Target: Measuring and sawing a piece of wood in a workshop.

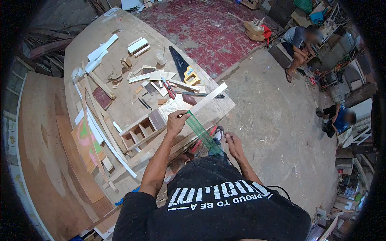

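My left hand [177, 120] grips the upper end of a long green translucent ruler [203, 134], beside a pale wooden strip [213, 93] at the bench's corner. The ruler slants down beyond the bench edge toward my body. My right hand [234, 146] is off the bench, right of the ruler, fingers curled; what they hold, if anything, is unclear. Just left of my left hand sits an open wooden compartment box [140, 130]. A handsaw with a yellow handle [190, 76] lies behind the strip, among offcuts, pencils [144, 103] and red-handled pliers [168, 87].
The big plywood bench [86, 44] carries long strips [100, 132] on its left. Plywood sheets [42, 132] stand further left. Two people sit at the right, one in grey [293, 38], another in blue [341, 122], amid clutter. A concrete floor [273, 132] separates them from me.
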Demonstrator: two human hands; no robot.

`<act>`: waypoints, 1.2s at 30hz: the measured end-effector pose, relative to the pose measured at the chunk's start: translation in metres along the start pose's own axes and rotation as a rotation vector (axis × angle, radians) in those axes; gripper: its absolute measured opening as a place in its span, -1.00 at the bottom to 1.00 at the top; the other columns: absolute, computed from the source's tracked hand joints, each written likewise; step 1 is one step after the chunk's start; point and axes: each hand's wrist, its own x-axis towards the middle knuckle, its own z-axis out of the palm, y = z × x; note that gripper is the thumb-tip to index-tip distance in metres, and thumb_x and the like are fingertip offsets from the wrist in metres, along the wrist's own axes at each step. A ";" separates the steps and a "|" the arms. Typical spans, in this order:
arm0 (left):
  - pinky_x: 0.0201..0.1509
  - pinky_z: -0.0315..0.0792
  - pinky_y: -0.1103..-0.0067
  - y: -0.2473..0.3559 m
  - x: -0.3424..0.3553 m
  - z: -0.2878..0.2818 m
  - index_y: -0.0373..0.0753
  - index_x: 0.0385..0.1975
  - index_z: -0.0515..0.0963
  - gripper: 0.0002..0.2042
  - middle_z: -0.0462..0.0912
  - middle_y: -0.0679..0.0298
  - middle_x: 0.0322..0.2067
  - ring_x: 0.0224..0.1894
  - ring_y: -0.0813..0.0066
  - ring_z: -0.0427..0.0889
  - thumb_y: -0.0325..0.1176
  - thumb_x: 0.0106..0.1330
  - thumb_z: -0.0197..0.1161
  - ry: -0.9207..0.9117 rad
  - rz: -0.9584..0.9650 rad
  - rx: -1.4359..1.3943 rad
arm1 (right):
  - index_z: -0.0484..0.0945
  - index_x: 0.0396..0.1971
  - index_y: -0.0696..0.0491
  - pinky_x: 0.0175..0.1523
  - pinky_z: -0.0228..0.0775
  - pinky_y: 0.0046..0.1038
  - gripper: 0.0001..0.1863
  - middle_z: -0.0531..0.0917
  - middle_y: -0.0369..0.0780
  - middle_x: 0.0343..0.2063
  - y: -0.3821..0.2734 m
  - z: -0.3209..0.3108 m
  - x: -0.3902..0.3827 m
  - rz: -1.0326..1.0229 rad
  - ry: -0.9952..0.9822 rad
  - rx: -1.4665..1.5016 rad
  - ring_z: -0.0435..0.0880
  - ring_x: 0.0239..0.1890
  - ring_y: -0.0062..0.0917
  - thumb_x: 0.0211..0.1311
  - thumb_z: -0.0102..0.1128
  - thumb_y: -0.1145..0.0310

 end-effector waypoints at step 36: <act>-0.32 0.45 0.49 0.014 -0.007 -0.004 -0.20 -0.28 0.71 -0.75 0.72 0.26 -0.42 -0.43 0.48 0.62 -0.21 0.12 0.46 0.018 -0.023 0.113 | 0.65 -0.15 0.19 -0.19 0.48 -0.35 -0.79 0.69 -0.07 -0.34 -0.132 0.042 0.086 -0.510 -0.152 0.169 0.68 -0.32 -0.30 0.33 0.17 0.42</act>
